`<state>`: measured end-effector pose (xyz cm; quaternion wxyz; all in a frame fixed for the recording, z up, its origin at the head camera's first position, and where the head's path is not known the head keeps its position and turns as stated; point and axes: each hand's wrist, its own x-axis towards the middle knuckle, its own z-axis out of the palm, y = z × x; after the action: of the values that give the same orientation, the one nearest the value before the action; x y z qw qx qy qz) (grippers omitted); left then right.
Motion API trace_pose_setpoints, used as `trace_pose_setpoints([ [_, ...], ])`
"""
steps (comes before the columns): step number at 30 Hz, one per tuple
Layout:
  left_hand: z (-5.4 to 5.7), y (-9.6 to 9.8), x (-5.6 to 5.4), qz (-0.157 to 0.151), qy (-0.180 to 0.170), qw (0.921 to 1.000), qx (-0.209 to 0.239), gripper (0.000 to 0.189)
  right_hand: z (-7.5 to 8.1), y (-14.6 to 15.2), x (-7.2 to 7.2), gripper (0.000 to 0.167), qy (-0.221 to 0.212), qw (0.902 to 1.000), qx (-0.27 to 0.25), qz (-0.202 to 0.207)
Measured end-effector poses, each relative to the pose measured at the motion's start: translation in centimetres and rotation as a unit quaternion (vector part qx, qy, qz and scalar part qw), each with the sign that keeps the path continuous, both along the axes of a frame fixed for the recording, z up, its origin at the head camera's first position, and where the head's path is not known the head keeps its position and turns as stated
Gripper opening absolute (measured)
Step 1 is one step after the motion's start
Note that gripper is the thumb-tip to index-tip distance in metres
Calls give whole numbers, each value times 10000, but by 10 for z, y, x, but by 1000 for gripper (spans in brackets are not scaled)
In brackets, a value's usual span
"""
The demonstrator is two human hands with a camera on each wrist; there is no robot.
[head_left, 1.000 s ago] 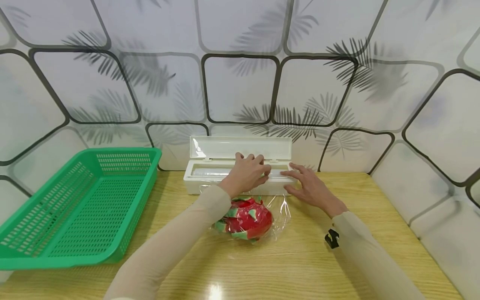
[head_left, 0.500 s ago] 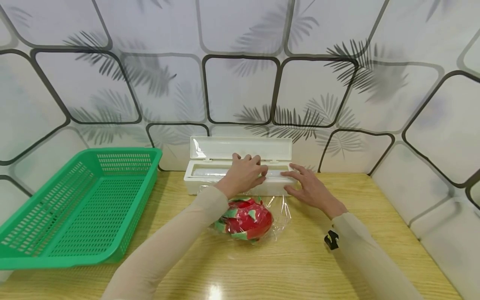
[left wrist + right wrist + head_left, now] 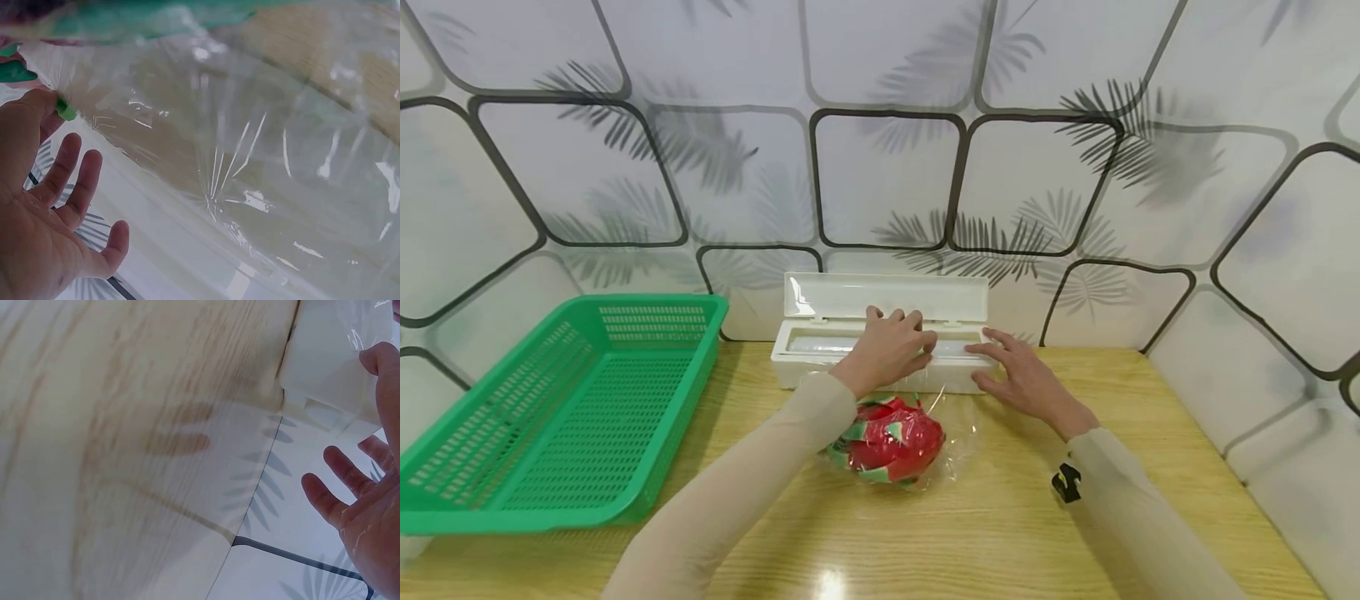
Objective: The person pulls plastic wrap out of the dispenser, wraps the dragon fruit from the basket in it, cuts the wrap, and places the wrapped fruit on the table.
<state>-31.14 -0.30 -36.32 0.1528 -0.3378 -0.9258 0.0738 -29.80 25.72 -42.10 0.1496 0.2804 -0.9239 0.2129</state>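
A white cling film dispenser (image 3: 805,371) stands against the wall with its lid (image 3: 887,296) raised and a film roll (image 3: 820,343) inside. My left hand (image 3: 887,346) reaches over it; in the left wrist view its thumb and forefinger pinch a small green slide cutter (image 3: 65,109) at the film's edge, other fingers spread. My right hand (image 3: 1026,379) rests on the dispenser's right end, thumb at the front, fingers spread and fairly straight. In front lies a red dragon fruit (image 3: 902,446) with green scales, under clear cling film (image 3: 250,137). My left wrist partly hides it.
A green perforated plastic basket (image 3: 587,433) sits at the left of the wooden table (image 3: 970,533). Patterned wall covering (image 3: 883,179) rises behind the dispenser and along both sides. A small black clip-like object (image 3: 1066,483) is at my right sleeve.
My left hand has slid slightly left along the dispenser. The film right of the dragon fruit has shifted and looks slacker. My right hand keeps its place on the box.
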Motion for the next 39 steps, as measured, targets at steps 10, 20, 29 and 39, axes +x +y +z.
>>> trace_pose_setpoints([
  [10, -2, -10, 7, 164, -11, 9999, 35, 18, -2, -8, -1, 40, -7, 9999, -49, 110],
  [20, -5, -10, 12, 166, -147, 9995, 215, 16, -2, -9, 6, 39, 84, 9999, -46, 85],
  [29, -3, -5, 12, 204, -314, 9992, 119, 19, -2, -5, 6, 39, -6, 10000, -76, 9],
  [39, -2, -3, 5, 255, -295, 9991, 135, 19, -3, -2, 0, 41, 126, 9999, -95, 56],
])
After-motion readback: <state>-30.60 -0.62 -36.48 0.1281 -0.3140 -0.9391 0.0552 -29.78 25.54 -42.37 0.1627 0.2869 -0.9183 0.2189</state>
